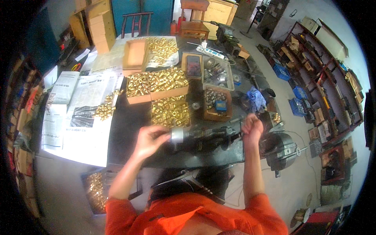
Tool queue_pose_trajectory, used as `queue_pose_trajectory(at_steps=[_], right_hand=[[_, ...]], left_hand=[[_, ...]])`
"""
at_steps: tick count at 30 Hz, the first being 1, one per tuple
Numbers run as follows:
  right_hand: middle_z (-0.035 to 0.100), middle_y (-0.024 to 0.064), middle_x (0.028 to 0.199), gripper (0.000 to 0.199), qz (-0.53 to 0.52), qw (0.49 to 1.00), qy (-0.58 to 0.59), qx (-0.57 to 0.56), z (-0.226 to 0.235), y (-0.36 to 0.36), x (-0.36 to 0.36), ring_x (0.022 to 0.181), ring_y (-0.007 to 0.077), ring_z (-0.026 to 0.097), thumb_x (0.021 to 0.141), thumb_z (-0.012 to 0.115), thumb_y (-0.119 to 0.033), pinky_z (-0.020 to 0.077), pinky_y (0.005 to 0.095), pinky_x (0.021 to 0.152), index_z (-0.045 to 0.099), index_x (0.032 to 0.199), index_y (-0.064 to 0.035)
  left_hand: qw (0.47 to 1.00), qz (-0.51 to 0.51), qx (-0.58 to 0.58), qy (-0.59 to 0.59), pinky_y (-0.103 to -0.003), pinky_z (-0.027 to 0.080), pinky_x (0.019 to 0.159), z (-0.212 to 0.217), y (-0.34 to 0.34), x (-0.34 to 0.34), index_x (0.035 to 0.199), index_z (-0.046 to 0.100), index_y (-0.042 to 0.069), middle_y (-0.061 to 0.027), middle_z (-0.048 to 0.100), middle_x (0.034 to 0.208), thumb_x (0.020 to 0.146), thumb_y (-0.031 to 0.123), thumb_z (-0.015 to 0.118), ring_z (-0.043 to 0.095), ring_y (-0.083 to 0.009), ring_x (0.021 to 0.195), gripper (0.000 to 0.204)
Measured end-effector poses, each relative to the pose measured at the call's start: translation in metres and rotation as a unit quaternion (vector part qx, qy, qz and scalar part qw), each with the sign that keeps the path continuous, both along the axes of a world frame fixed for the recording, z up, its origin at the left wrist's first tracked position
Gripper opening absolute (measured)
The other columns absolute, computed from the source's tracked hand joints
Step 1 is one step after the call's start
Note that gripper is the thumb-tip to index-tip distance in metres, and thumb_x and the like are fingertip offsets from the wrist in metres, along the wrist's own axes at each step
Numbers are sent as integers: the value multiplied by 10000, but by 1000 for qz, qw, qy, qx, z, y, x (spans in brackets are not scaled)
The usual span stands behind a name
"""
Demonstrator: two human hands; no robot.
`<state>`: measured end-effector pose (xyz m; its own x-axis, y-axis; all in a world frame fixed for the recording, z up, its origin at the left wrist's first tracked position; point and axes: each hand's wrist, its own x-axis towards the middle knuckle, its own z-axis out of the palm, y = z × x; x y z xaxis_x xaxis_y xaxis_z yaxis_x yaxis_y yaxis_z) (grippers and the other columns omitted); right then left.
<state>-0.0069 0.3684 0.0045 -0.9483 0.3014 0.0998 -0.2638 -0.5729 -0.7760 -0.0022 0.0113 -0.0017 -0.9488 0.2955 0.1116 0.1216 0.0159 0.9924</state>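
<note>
Dark workbench (129,129), near edge: left hand (149,139) gripping metal cylinder (199,137) (long axis left-right), right hand (252,128) fisted at its right end.

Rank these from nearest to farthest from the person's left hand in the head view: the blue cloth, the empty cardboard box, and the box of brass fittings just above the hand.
From the left hand:
1. Box of brass fittings, just beyond the hand.
2. Empty cardboard box, far side of the table, slightly left.
3. Blue cloth, off to the right, roughly as far as the empty box; too close to call.

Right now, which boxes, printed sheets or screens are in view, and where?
Open cardboard boxes: table centre, tan, full of brass fittings.
Empty cardboard box: behind them, tan, shallow.
Newspapers: table's left side, white with grey print.
Phone: in a small box, dark screen.
</note>
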Motion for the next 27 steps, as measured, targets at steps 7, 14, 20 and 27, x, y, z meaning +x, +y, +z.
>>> queue_pose_trajectory(at_steps=[7, 14, 20, 27], right_hand=[[512, 28, 597, 160, -102, 966, -141, 192, -52, -9, -45, 483, 102, 448, 811, 534, -146, 341, 227, 410, 603, 791, -3], [546, 34, 615, 131, -128, 886, -111, 432, -113, 36, -62, 468, 115, 467, 780, 564, -145, 359, 271, 414, 633, 762, -36], [409, -11, 574, 158, -83, 986, -25, 140, -24, -6, -33, 483, 66, 354, 813, 474, -126, 252, 218, 417, 561, 768, -2], [317, -28, 534, 241, -89, 992, -27, 85, -25, -6, 62, 406, 59, 246, 858, 427, -233, 181, 212, 356, 483, 705, -55]], left_hand=[[999, -3, 0, 35, -262, 500, 681, 1, -4, 6, 922, 570, -66, -97, 614, 805, 746, -87, 584, 607, -156, 736, 178], [1000, 4, 25, 17, -234, 491, 636, 10, 5, 8, 886, 583, -57, -87, 612, 780, 753, -23, 618, 598, -116, 702, 142], [992, -25, 111, -46, -253, 497, 573, 5, 2, 5, 914, 572, -64, -99, 608, 759, 785, 33, 599, 591, -143, 638, 164], [979, -70, 162, -98, -276, 508, 545, 1, -3, 1, 925, 556, -69, -118, 603, 747, 788, 78, 604, 590, -163, 626, 206]])
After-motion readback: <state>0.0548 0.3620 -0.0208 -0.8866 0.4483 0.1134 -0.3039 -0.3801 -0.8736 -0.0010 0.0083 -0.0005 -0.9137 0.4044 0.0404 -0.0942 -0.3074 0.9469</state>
